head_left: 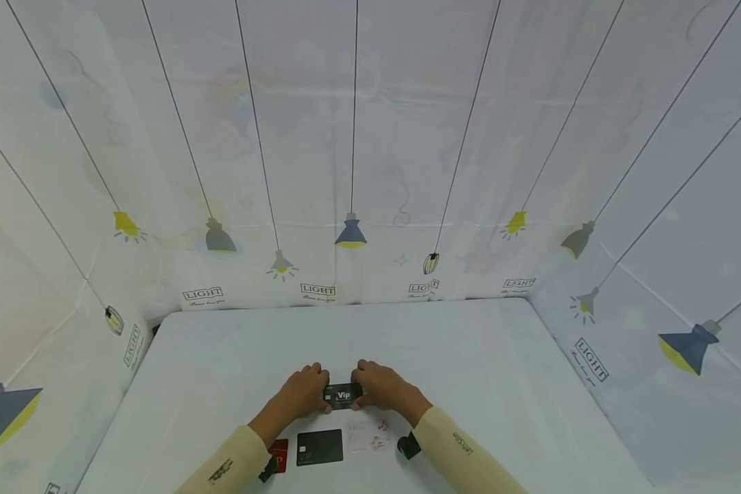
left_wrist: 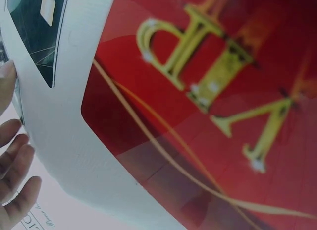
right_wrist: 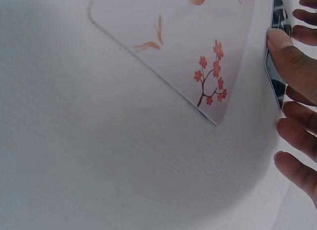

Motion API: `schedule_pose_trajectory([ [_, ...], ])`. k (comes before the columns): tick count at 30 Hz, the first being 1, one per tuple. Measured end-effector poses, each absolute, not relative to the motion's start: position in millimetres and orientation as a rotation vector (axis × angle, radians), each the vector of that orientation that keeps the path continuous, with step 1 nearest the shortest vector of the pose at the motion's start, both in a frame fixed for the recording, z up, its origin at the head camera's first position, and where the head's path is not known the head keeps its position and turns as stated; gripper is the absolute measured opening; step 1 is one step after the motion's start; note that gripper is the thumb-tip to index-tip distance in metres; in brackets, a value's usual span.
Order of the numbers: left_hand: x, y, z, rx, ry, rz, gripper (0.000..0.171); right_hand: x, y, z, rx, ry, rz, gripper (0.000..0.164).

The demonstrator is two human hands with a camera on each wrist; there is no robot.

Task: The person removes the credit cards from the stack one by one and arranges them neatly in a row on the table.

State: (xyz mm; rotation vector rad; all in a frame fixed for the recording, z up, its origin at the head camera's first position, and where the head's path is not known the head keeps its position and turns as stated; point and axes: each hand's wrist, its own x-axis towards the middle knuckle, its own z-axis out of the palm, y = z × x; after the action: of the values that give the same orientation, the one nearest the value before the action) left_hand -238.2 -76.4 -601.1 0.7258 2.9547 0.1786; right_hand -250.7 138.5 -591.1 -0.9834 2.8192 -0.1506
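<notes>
A small black card [head_left: 342, 396] printed "Vip" is held between both hands above the table's middle in the head view. My left hand [head_left: 304, 391] grips its left end, thumb at the near corner. The right hand [head_left: 383, 387] pinches the opposite end; in the right wrist view its thumb [right_wrist: 290, 56] lies over the black card [right_wrist: 275, 84], with fingers behind. Nearer the body lie a dark VIP card [head_left: 319, 447], a red VIP card [head_left: 279, 454] partly hidden by the left wrist, and a pale card with pink blossoms [head_left: 368, 436].
The white-covered table [head_left: 222, 350] is enclosed by a white cloth backdrop [head_left: 395, 165] printed with hanging lamps. Black wrist cameras [head_left: 409, 446] sit under the sleeves, close to the lying cards.
</notes>
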Motion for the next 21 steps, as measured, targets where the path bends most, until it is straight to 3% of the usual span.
schedule_pose_trajectory([
  [21,-240.4,-77.0,-602.2,0.692,2.921,0.228,0.059,-252.4,137.6,-594.2,-0.951,2.801,-0.188,0.049],
])
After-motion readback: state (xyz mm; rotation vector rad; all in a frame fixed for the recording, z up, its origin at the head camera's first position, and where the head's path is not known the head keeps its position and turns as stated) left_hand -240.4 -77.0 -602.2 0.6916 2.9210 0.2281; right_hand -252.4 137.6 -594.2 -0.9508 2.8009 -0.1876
